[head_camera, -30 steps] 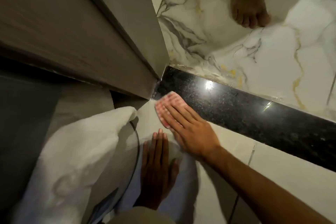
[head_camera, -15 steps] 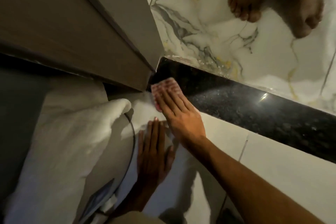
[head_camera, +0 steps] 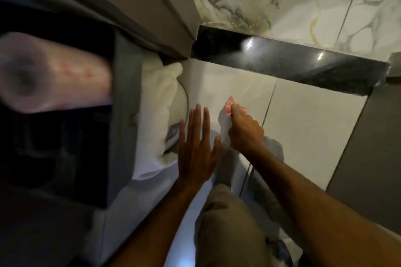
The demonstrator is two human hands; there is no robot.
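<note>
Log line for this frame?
left hand: flat on pale floor tile | right hand: grips pink checked cloth | black granite strip: untouched

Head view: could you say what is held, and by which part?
Right hand grips the pink cloth, bunched, its end poking out; left hand holds nothing.

Your left grip [head_camera: 196, 147] lies flat, palm down, with its fingers straight and close together and the thumb spread aside. Your right grip [head_camera: 245, 132] sits just beside it, knuckles up, fingers curled round a pink cloth [head_camera: 227, 108]. Both bare forearms reach forward.
</note>
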